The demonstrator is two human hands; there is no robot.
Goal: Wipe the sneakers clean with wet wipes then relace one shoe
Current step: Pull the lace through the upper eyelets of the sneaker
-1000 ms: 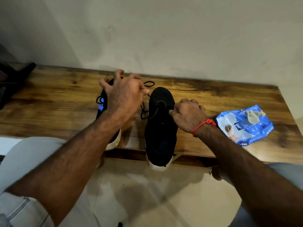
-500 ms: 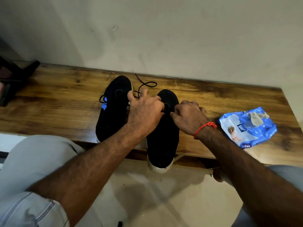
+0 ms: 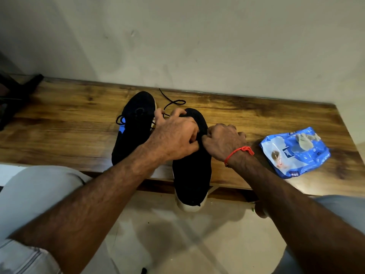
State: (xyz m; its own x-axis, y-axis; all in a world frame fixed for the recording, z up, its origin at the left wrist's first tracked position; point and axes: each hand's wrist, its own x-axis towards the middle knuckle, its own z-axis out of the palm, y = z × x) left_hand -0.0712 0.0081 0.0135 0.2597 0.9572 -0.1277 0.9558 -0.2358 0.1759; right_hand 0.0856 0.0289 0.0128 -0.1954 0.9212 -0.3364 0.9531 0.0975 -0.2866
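A plain pale wall [image 3: 197,36] rises beyond both hands, and a pale tiled floor [image 3: 197,244] lies beneath the forearms, nearer the person. Between them runs the wooden desk [image 3: 69,123], its grain dark and glossy, carrying everything. Under the hands sits the right sneaker [image 3: 191,175], black knit with a white sole, its near end overhanging the desk edge, probably drawn close so the eyelets are within easy reach. Just to the left of the left hand stands the left sneaker [image 3: 134,123], also black, touching or almost touching its partner. To the right of the right hand, apart from the shoes, lies the blue wet wipes pack [image 3: 294,151], seemingly set aside now that lacing is under way. The left hand [image 3: 173,135] is curled over the sneaker's upper part, fingers pinching the black lace [image 3: 171,101], whose loose end trails beyond the fingertips toward the wall. The right hand [image 3: 223,141], a red thread [image 3: 237,153] at its wrist, is curled tight at the shoe's side, apparently gripping lace or eyelet edge; which one is hidden.
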